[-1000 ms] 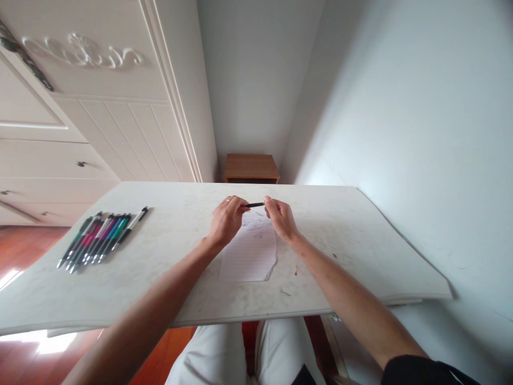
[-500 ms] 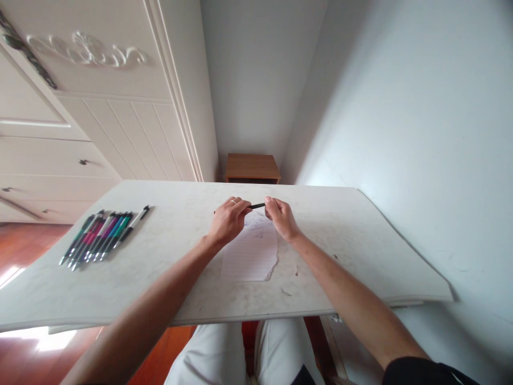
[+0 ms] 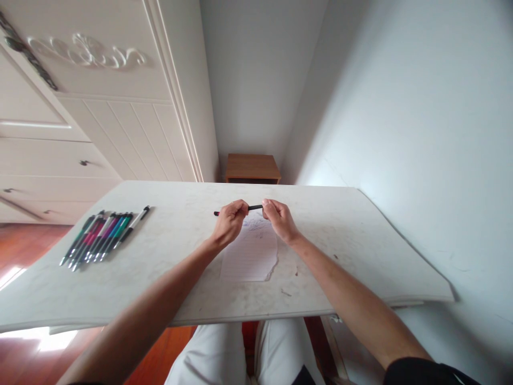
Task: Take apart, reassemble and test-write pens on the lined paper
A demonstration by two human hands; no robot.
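Observation:
Between my two hands a dark pen lies almost level, above the far end of a sheet of paper. My left hand is closed around its middle, and one end with a bit of red sticks out to the left. The fingers of my right hand pinch the pen's right end, which they hide. Under the hands, the lined paper has a torn right edge and scribbles near its top.
Several pens in different colours lie side by side on the left of the white table. Small dark marks show right of the paper. A white cabinet stands at the left, a wall at the right, a wooden box-like stand beyond.
My left hand has turned a little and more of the pen's left end now shows. My right hand has shifted slightly left, closer to the left one.

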